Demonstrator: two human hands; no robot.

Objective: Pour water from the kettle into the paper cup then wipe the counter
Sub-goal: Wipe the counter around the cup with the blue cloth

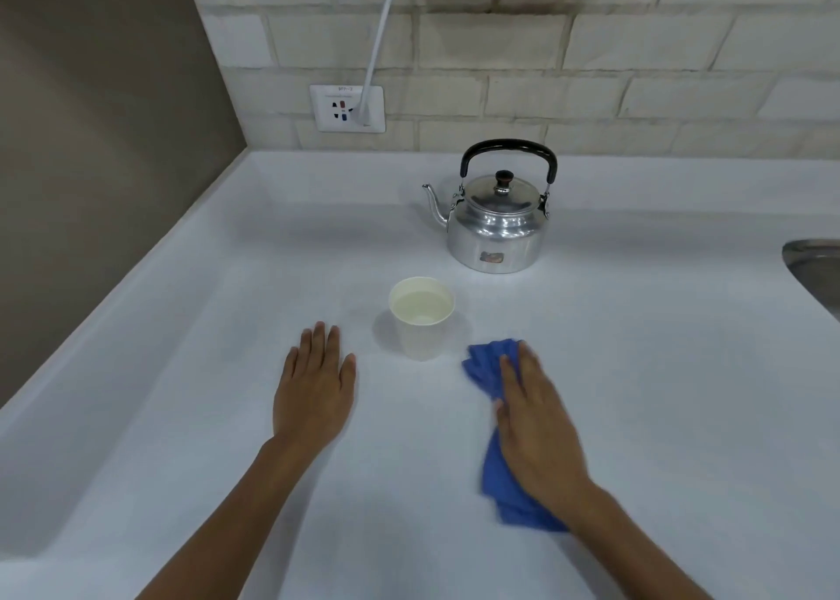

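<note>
A shiny metal kettle (497, 224) with a black handle stands upright on the white counter (227, 281), its spout pointing left. In front of it a white paper cup (422, 322) holds water. A blue cloth (488, 370) lies on the counter to the right of the cup. My right hand (536, 422) presses flat on the cloth, fingers together, and looks blurred. My left hand (316, 388) rests flat on the counter to the left of the cup, holding nothing.
A wall socket (347, 108) with a white cable plugged in sits on the tiled back wall. The rim of a metal sink (813, 267) shows at the right edge. A brown side wall bounds the counter on the left.
</note>
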